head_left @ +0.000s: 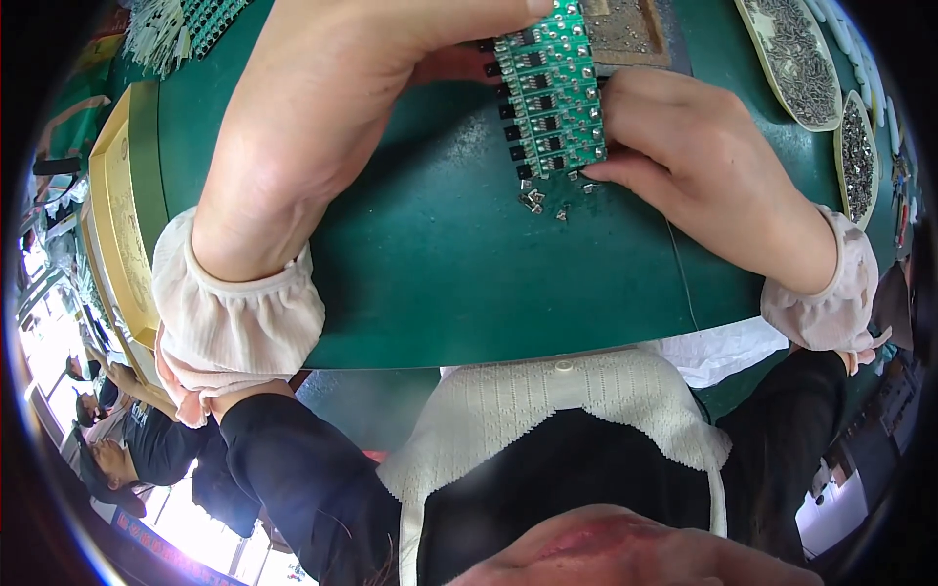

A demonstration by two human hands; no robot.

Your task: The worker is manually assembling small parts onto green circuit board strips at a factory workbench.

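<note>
A green circuit board panel (555,103), made of repeated small boards, is held up on edge over the table. Black square parts line its left side and silver spots run along its right side. My left hand (391,44) grips the panel near its top, with its fingertips partly hidden or cut off by the upper edge. My right hand (699,142) is closed at the panel's right edge, thumb by the lower corner; its other fingertips are hidden behind the panel. Several tiny metal pieces (533,199) lie on the table just below.
On the green table (440,283), a tray of metal pins (796,63) and a smaller tray of metal bits (856,161) stand at right. A brown shallow tray (625,54) lies behind the panel. A yellow box (122,210) is at left; more boards (210,24) lie far left.
</note>
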